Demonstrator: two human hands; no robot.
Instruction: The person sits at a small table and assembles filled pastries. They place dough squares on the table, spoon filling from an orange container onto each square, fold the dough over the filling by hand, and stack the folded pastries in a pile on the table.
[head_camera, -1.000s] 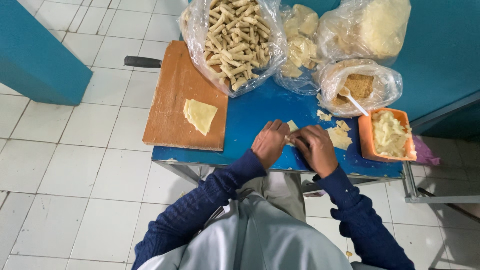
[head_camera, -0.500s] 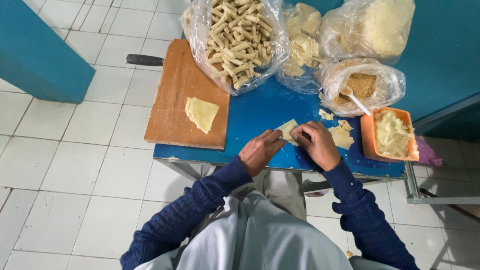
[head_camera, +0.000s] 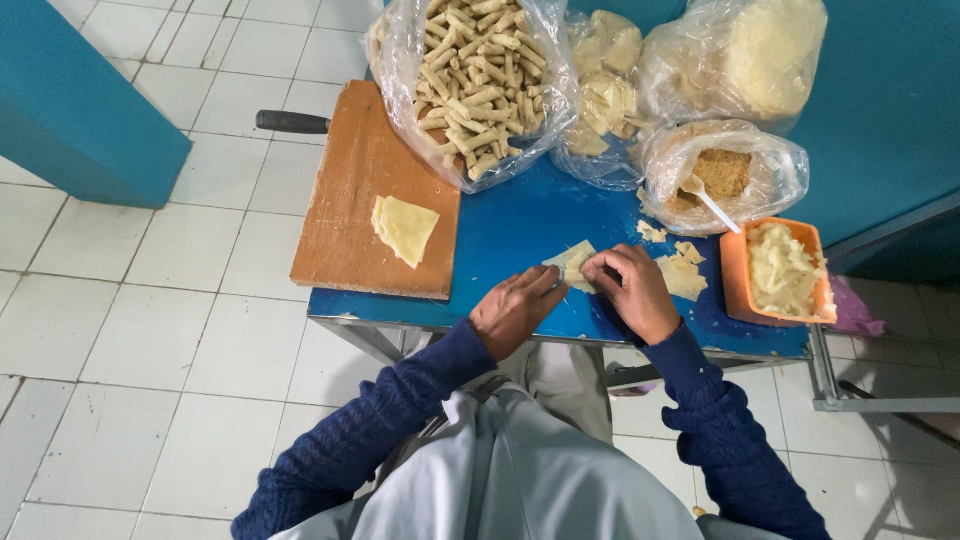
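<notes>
Pastry sheet (head_camera: 570, 262) flat on blue table (head_camera: 510, 235), pinched between left hand (head_camera: 515, 310), right hand (head_camera: 632, 292).

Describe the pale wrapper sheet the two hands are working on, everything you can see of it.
The wrapper sheet is a thin, pale yellow, dough-like square lying on the blue table near its front edge. One corner points away from the person; part looks folded over. The left hand touches its near left edge and the right hand pinches its right side, covering much of it.
</notes>
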